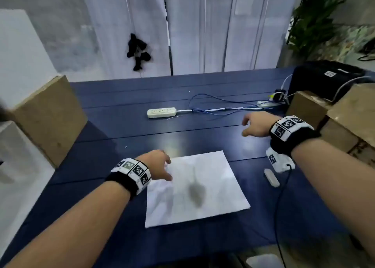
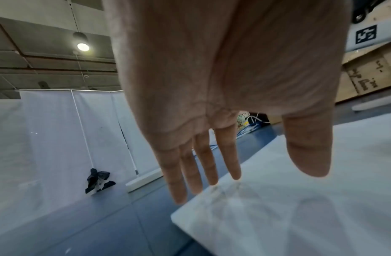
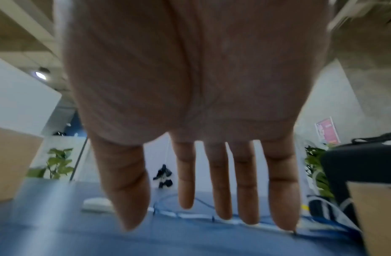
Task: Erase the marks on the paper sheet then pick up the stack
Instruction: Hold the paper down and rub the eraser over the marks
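A white paper stack [image 1: 198, 188] lies on the dark blue table [image 1: 121, 137] in front of me, with a grey smudged mark [image 1: 196, 192] near its middle. My left hand [image 1: 168, 170] hovers over the stack's far left corner. In the left wrist view the left hand [image 2: 251, 155] has straight fingers [image 2: 203, 169] just above the paper [image 2: 288, 216] and holds nothing. A white eraser [image 1: 272, 177] lies on the table to the right of the stack. My right hand [image 1: 245, 127] is farther back and to the right, above bare table. Its fingers [image 3: 221, 190] are spread and empty.
A white power strip [image 1: 161, 112] and loose blue and white cables [image 1: 223, 107] lie across the far middle of the table. Cardboard boxes stand at the left [image 1: 50, 121] and right [image 1: 334, 121] edges. A black device [image 1: 324, 79] sits behind the right box.
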A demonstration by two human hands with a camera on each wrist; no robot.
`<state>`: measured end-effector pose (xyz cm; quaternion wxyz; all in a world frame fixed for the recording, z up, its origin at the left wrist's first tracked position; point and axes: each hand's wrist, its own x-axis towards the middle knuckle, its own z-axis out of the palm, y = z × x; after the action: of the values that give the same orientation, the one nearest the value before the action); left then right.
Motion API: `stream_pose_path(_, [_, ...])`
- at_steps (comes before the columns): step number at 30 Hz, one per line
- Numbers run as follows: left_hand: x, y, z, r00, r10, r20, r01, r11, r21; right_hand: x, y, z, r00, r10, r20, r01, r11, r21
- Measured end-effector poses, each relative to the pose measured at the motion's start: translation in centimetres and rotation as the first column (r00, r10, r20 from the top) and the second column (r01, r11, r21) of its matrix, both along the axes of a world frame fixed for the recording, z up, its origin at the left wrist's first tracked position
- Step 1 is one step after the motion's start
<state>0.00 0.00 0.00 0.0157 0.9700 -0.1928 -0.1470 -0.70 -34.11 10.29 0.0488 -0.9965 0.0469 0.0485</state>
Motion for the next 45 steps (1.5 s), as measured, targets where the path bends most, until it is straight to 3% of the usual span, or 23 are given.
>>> stream_pose_path(2, [-1.5, 0.0, -0.8, 0.999, 0.023, 0.023, -0.023, 1.0, -0.005, -1.5, 0.1, -2.3, 0.99, -0.043, -0.136, 0.026, 0.992, -0.124])
stream_pose_path(6, [-3.1, 0.0, -0.7, 0.998, 0.057, 0.041, -0.056, 0.998, -0.023, -6.0, 0.0, -5.2, 0.936, -0.174, -0.306, 0.105, 0.968, -0.229])
stream_pose_path(9, [-3.3, 0.3, -0.2, 0.996, 0.077, 0.053, -0.074, 0.996, -0.055, -8.1, -1.2, -7.3, 0.905, -0.239, -0.353, 0.151, 0.954, -0.258])
stream_pose_path(14, [-3.7, 0.5, -0.2, 0.995, 0.086, 0.041, -0.082, 0.994, -0.072, -7.0, -3.5, -10.9, 0.955, -0.181, -0.233, 0.124, 0.963, -0.239])
stream_pose_path(19, [-2.9, 1.1, -0.8, 0.997, 0.05, 0.051, -0.046, 0.996, -0.082, -6.3, -2.0, -9.7, 0.984, -0.171, -0.058, 0.162, 0.978, -0.13])
stream_pose_path(21, [-2.6, 1.2, -1.1, 0.999, 0.029, 0.043, -0.027, 0.998, -0.062, -5.0, -0.1, -8.6, 0.993, -0.113, 0.011, 0.113, 0.994, 0.005])
stream_pose_path(24, [-2.1, 1.6, -1.1, 0.999, 0.016, 0.03, -0.014, 0.996, -0.083, -3.7, 4.9, -7.2, 0.985, 0.082, 0.152, -0.113, 0.971, 0.212])
stream_pose_path(26, [-1.7, 2.4, -0.6, 1.0, 0.008, 0.022, -0.004, 0.986, -0.166, -2.8, 8.5, -7.0, 0.96, 0.209, 0.185, -0.253, 0.932, 0.261])
stream_pose_path(29, [-1.1, 4.1, 0.2, 0.998, -0.04, 0.058, 0.051, 0.979, -0.198, -1.6, 13.0, -7.0, 0.916, 0.376, 0.143, -0.401, 0.872, 0.281])
stream_pose_path(33, [-0.6, 5.9, -0.7, 0.997, -0.074, -0.028, 0.074, 0.997, -0.006, 0.5, 17.0, -7.9, 0.835, 0.547, 0.063, -0.542, 0.796, 0.272])
stream_pose_path(37, [0.0, 6.5, -2.3, 0.987, -0.094, -0.132, 0.099, 0.994, 0.036, 2.2, 19.1, -9.2, 0.796, 0.605, -0.011, -0.59, 0.78, 0.208])
stream_pose_path(45, [0.5, 7.0, -3.3, 0.979, -0.122, -0.163, 0.133, 0.989, 0.057, 3.3, 20.9, -10.4, 0.744, 0.668, -0.027, -0.656, 0.737, 0.161])
